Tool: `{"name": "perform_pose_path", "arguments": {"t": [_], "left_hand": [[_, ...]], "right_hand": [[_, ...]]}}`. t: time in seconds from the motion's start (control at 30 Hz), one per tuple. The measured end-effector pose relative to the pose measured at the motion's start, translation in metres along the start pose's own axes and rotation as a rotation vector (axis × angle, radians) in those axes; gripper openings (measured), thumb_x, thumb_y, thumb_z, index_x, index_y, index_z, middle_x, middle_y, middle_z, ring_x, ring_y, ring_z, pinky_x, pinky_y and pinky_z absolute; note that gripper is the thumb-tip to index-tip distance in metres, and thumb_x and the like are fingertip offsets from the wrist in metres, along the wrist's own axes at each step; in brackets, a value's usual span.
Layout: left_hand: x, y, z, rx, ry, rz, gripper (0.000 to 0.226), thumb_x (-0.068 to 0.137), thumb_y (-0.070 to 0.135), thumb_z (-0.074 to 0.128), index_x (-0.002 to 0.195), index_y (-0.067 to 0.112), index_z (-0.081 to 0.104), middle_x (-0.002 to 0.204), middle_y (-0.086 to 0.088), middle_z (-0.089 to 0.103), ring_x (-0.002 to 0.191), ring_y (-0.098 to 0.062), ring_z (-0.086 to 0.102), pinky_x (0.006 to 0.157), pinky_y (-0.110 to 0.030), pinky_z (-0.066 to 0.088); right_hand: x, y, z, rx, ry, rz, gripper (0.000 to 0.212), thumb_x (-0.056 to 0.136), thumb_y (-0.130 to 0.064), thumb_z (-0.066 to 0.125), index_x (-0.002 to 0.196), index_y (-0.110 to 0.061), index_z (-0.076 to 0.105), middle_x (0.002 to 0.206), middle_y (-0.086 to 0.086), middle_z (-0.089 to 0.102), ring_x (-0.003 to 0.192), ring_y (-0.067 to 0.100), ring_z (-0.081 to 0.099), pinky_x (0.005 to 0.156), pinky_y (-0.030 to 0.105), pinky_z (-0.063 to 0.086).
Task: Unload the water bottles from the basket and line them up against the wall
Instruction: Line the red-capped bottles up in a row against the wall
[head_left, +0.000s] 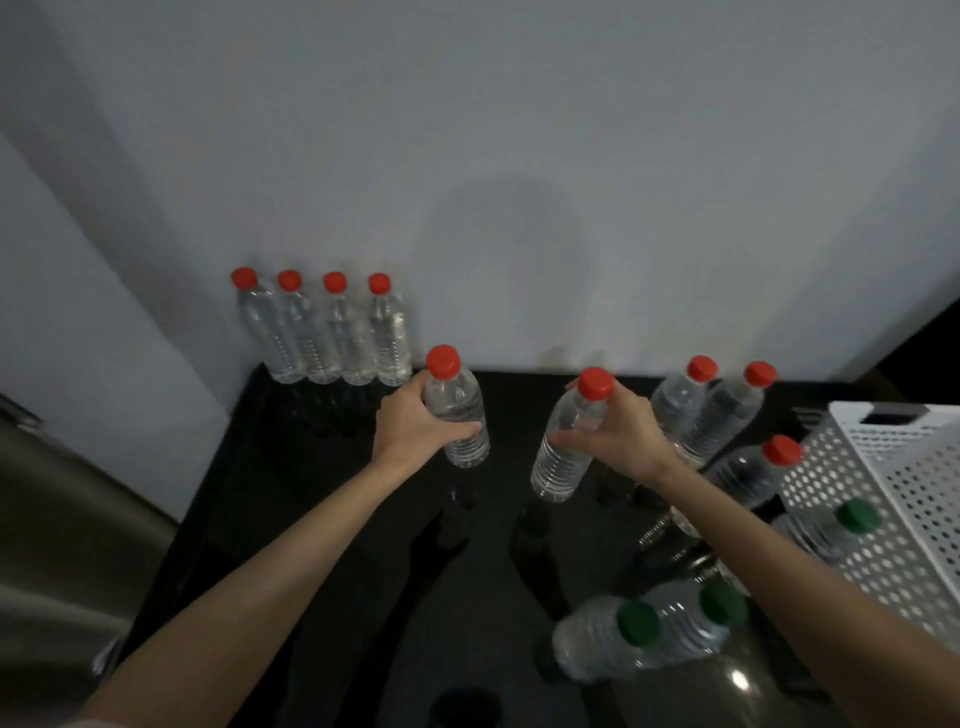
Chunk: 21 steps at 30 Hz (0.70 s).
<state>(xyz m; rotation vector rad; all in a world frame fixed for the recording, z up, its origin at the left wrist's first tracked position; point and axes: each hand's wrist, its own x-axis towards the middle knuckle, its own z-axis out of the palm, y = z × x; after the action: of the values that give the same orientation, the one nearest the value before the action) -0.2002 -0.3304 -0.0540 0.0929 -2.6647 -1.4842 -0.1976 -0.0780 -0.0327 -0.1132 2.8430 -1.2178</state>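
Several clear red-capped bottles (332, 338) stand in a row against the white wall (519, 156) at the back left. My left hand (415, 423) grips a red-capped bottle (460, 410) just above the black table, right of that row. My right hand (621, 431) holds another red-capped bottle (569, 441), tilted, near the table's middle. Three more red-capped bottles (701, 410) stand at the right. Green-capped bottles (639, 636) stand near the front right. The white perforated basket (893, 499) sits at the right edge.
The black glossy table (311, 519) reflects the bottles. A gap along the wall lies between the row and the right-hand bottles. A grey surface (62, 519) lies left of the table. One green-capped bottle (831, 530) stands against the basket's side.
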Motion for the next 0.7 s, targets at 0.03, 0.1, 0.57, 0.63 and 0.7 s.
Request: {"name": "perform_pose_path", "arguments": {"t": [0.03,0.1,0.57,0.63,0.7], "left_hand": [[0.007,-0.007,-0.012,0.003,0.003,0.001,0.049,0.058,0.026,0.091,0.095,0.028,0.06,0.084,0.018,0.063,0.08,-0.002,0.061,0.07,-0.014,0.044],[0.021,-0.021,-0.034,0.009,0.006,0.001,0.05,0.057,0.027,0.091,0.097,0.025,0.062,0.085,0.016,0.065,0.081,-0.002,0.062,0.071,-0.016,0.044],[0.1,-0.087,-0.073,-0.048,-0.038,-0.021,0.05,0.056,0.021,0.092,0.098,0.022,0.065,0.088,0.016,0.067,0.081,0.008,0.061,0.068,0.002,0.042],[0.107,-0.093,-0.067,-0.056,-0.056,-0.034,0.049,0.057,0.019,0.092,0.097,0.023,0.064,0.085,0.018,0.066,0.08,0.011,0.059,0.068,0.002,0.043],[0.114,-0.097,-0.06,-0.048,-0.065,-0.046,0.047,0.057,0.018,0.091,0.093,0.027,0.062,0.08,0.021,0.062,0.078,0.014,0.056,0.067,0.003,0.041]], "right_hand": [[0.01,-0.01,0.008,0.0,0.002,0.018,0.049,0.063,-0.03,0.087,0.103,-0.024,0.06,0.09,-0.012,0.065,0.083,0.002,0.063,0.064,0.012,0.044],[0.028,-0.029,0.024,0.013,0.018,0.03,0.048,0.062,-0.028,0.088,0.1,-0.021,0.059,0.087,-0.012,0.064,0.081,0.002,0.063,0.061,0.01,0.043],[0.132,-0.071,0.129,0.165,0.124,0.146,0.058,0.067,-0.011,0.085,0.116,-0.014,0.055,0.102,0.0,0.062,0.093,0.017,0.061,0.084,0.036,0.055],[0.144,-0.068,0.137,0.177,0.14,0.161,0.058,0.068,-0.011,0.085,0.117,-0.014,0.055,0.105,0.003,0.062,0.097,0.019,0.062,0.087,0.04,0.055],[0.156,-0.063,0.144,0.184,0.159,0.183,0.058,0.067,-0.012,0.085,0.117,-0.015,0.055,0.108,0.005,0.063,0.1,0.022,0.063,0.088,0.043,0.055]]}}
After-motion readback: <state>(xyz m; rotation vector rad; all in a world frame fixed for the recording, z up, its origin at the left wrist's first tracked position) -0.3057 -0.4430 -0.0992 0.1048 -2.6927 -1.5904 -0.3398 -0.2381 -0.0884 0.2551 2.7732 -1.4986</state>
